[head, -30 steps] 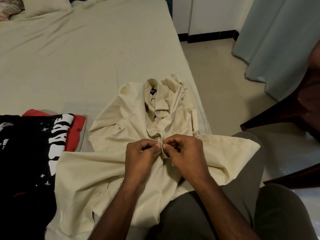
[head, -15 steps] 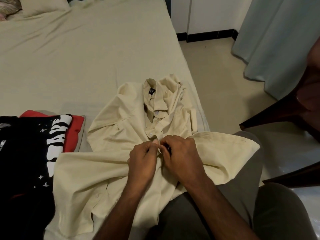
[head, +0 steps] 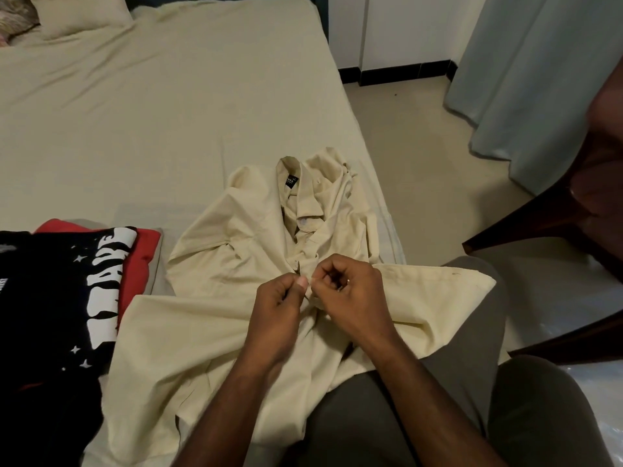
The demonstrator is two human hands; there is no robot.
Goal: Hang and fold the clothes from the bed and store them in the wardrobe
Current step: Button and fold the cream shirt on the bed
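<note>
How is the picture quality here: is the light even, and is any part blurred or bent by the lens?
Head view: dim, warm indoor light, no glare; the cream shirt and both hands, left hand and right hand, are sharp; the black printed T-shirt falls into deep shadow; a dark brown shape at the right edge is strongly blurred; the wide lens bends the bed edge.
</note>
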